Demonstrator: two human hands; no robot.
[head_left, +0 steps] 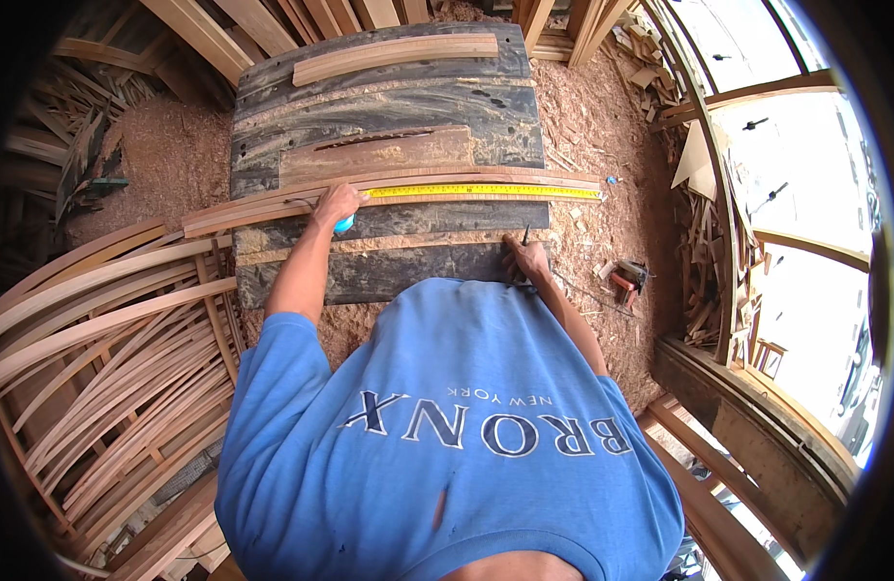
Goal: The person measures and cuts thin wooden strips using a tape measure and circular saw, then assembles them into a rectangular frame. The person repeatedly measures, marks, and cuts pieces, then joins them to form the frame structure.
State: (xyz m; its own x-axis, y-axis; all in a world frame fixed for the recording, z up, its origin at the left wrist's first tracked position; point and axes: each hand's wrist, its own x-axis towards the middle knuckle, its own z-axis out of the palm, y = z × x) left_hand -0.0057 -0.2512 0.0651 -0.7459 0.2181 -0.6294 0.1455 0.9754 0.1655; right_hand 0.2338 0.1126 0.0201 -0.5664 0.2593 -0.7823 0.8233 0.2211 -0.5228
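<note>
My left hand [336, 204] grips a blue tape measure case and presses it on a long curved wooden strip [263, 205] that lies across a dark worn workbench [389, 97]. The yellow tape [481, 191] runs out to the right along the strip. My right hand [526, 258] rests on the bench's near plank and holds a thin dark pencil upright. My blue shirt hides the bench's near edge.
A second curved wood piece [394, 56] lies at the bench's far end. Stacks of bent wooden strips [118, 339] fill the left side. Sawdust covers the floor. Offcuts and a small red tool [623, 281] lie at the right, by wooden frames and bright windows.
</note>
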